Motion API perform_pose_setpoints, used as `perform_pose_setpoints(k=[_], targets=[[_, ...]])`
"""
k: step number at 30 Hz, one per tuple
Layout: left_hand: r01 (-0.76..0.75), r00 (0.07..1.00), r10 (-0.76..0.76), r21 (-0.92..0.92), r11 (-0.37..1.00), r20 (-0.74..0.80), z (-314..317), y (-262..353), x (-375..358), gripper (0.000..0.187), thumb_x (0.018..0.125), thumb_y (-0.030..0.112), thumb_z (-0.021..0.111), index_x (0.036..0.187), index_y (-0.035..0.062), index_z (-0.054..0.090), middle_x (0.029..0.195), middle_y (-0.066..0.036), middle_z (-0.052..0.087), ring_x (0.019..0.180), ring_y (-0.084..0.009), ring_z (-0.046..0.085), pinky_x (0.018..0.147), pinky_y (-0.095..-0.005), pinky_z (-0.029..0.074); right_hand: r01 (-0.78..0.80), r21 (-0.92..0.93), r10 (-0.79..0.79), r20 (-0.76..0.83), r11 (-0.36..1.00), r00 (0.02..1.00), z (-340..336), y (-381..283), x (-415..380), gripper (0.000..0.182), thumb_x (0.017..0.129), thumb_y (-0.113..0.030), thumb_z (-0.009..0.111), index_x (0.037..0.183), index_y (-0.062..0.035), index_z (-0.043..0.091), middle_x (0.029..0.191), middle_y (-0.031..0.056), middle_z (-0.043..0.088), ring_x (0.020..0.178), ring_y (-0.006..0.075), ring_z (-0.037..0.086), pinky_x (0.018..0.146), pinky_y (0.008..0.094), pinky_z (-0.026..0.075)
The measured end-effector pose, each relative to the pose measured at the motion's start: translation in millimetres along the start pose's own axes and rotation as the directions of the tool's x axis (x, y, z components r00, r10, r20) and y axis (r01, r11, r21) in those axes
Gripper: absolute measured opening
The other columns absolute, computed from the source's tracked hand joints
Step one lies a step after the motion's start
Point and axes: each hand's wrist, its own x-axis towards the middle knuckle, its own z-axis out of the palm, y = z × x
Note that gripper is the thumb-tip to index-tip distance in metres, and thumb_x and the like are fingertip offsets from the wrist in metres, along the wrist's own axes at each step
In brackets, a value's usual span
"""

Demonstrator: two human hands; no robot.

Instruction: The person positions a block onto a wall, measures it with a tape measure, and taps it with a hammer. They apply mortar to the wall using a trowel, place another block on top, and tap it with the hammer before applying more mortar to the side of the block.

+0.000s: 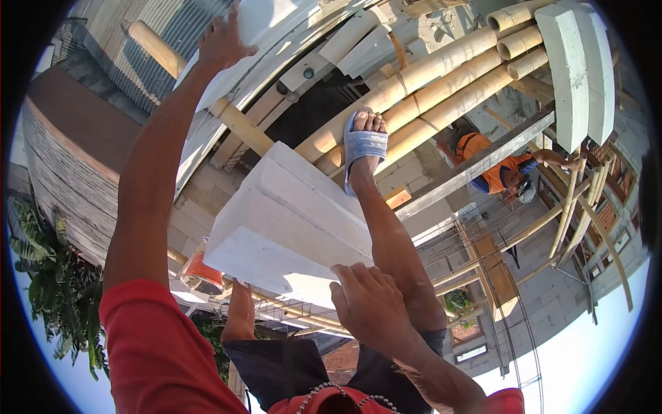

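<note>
My left hand [222,41] is stretched out to the upper left, fingers spread, over the edge of a long white panel [265,31]. Nothing shows in its grasp. In front of me lies a stack of white blocks [293,210], its near face partly sunlit. Bent a little, the fingers of my right hand [369,300] lie at the near right edge of these blocks, beside my knee. One foot in a blue-grey slide sandal [365,145] stands on bamboo poles [441,90] just beyond the stack.
More white blocks [565,76] stand at the upper right. A person in an orange vest [493,162] is lower down, near a beam [476,165]. An orange-red bucket [202,274] sits left of my other leg. A bamboo pole [241,127] crosses under the white panel. Steel rods hang at the right.
</note>
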Motion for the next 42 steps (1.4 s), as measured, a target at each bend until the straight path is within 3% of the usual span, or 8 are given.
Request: perform_pose_setpoints(k=[9, 12, 13, 15, 18, 24, 33, 42], targets=[[0.023, 0.999, -0.025, 0.063, 0.998, 0.030, 15, -2, 12, 0.119, 0.072, 0.054, 0.083, 0.160, 0.0193, 0.011, 0.136, -0.031, 0.044, 0.128, -0.0538, 0.047, 0.099, -0.0617, 0.046, 0.004, -0.008, -0.004, -0.004, 1.000, 1.000, 4, 2, 2, 0.027, 0.097, -0.020, 0.057, 0.118, -0.0040, 0.060, 0.099, 0.0126, 0.063, 0.094, 0.0315, 0.064, 0.084, 0.0458, 0.050], [-0.038, 0.998, 0.039, 0.020, 0.999, -0.039, 19, -7, 13, 0.120, 0.071, 0.054, 0.083, 0.160, 0.0196, 0.011, 0.137, -0.030, 0.043, 0.127, -0.0543, 0.048, 0.099, -0.0623, 0.045, 0.012, -0.016, -0.013, -0.018, 1.000, 1.000, 4, 1, 3, 0.027, 0.096, -0.020, 0.058, 0.118, -0.0042, 0.060, 0.098, 0.0124, 0.063, 0.094, 0.0311, 0.064, 0.084, 0.0452, 0.050], [0.053, 0.991, -0.054, 0.013, 0.999, 0.123, 5, -3, 12, 0.116, 0.076, 0.052, 0.080, 0.160, 0.0138, 0.010, 0.146, -0.030, 0.032, 0.135, -0.0506, 0.036, 0.108, -0.0583, 0.036, 0.020, -0.009, -0.020, -0.019, 1.000, 1.000, 5, 1, 4, 0.027, 0.096, -0.020, 0.058, 0.118, -0.0042, 0.060, 0.098, 0.0124, 0.063, 0.094, 0.0311, 0.063, 0.084, 0.0451, 0.050], [0.231, 0.877, -0.219, 0.024, 0.973, 0.427, -29, 25, 12, 0.110, 0.085, 0.048, 0.075, 0.159, 0.0021, 0.007, 0.164, -0.029, 0.008, 0.152, -0.0431, 0.012, 0.125, -0.0502, 0.018, 0.024, -0.009, -0.024, -0.029, 1.000, 0.999, 6, 1, 3, 0.027, 0.096, -0.020, 0.058, 0.118, -0.0043, 0.060, 0.098, 0.0124, 0.063, 0.093, 0.0309, 0.063, 0.083, 0.0449, 0.050], [0.022, 1.000, -0.023, 0.059, 0.998, 0.020, 9, 3, 11, 0.121, 0.070, 0.055, 0.084, 0.160, 0.0202, 0.011, 0.137, -0.029, 0.043, 0.127, -0.0531, 0.048, 0.100, -0.0620, 0.045, 0.014, -0.005, -0.014, -0.003, 1.000, 1.000, 6, -1, 5, 0.027, 0.096, -0.020, 0.058, 0.119, -0.0043, 0.060, 0.098, 0.0125, 0.063, 0.094, 0.0309, 0.063, 0.083, 0.0449, 0.050], [0.014, 1.000, -0.013, 0.053, 0.999, -0.025, 15, 3, 7, 0.123, 0.070, 0.052, 0.085, 0.161, 0.0222, 0.008, 0.137, -0.029, 0.044, 0.128, -0.0516, 0.047, 0.100, -0.0623, 0.044, 0.010, -0.011, -0.010, -0.011, 1.000, 1.000, 7, -4, 7, 0.028, 0.097, -0.021, 0.058, 0.119, -0.0041, 0.059, 0.099, 0.0130, 0.064, 0.093, 0.0317, 0.064, 0.083, 0.0461, 0.050], [0.045, 0.997, -0.046, 0.006, 0.999, 0.062, 5, 7, 5, 0.125, 0.071, 0.043, 0.088, 0.162, 0.0263, 0.003, 0.138, -0.026, 0.041, 0.126, -0.0488, 0.048, 0.102, -0.0599, 0.042, -0.019, 0.029, 0.020, -0.035, 0.999, 0.999, -5, -9, 8, 0.028, 0.097, -0.022, 0.058, 0.118, -0.0036, 0.060, 0.098, 0.0136, 0.064, 0.093, 0.0331, 0.065, 0.082, 0.0473, 0.051], [0.032, 0.998, -0.031, -0.020, 0.999, 0.060, 5, 7, 5, 0.128, 0.070, 0.040, 0.089, 0.162, 0.0243, 0.000, 0.134, -0.024, 0.042, 0.123, -0.0480, 0.048, 0.102, -0.0594, 0.042, -0.012, 0.068, 0.019, -0.102, 0.998, 0.995, -11, -5, 8, 0.029, 0.096, -0.022, 0.059, 0.117, -0.0032, 0.061, 0.097, 0.0137, 0.064, 0.091, 0.0332, 0.065, 0.080, 0.0475, 0.052]])
